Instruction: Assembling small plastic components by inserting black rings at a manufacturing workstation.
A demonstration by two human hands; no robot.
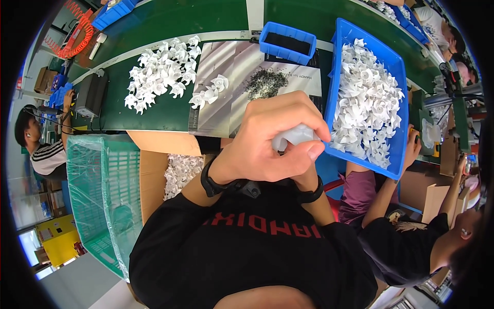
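Observation:
Raised close to the camera, my left hand [262, 131] curls its fingers and thumb around a white translucent plastic piece [294, 135]. Only part of that piece shows inside the grip. Below and behind it is my right hand [307, 177], its fingers hidden by the left. Beyond the hands, small black parts [265, 82] lie heaped on a printed grey sheet [221, 62]. A few white flower-shaped plastic pieces [210, 92] rest on the sheet's left side, and a larger pile of white pieces [162, 72] spreads over the green table farther left.
A big blue bin [335, 67] full of white pieces stands at right; a small blue bin [288, 49] with black contents is at the back. Lower left are a cardboard box [149, 180] of white pieces and a green crate [87, 195]. A co-worker [406, 242] sits close at right.

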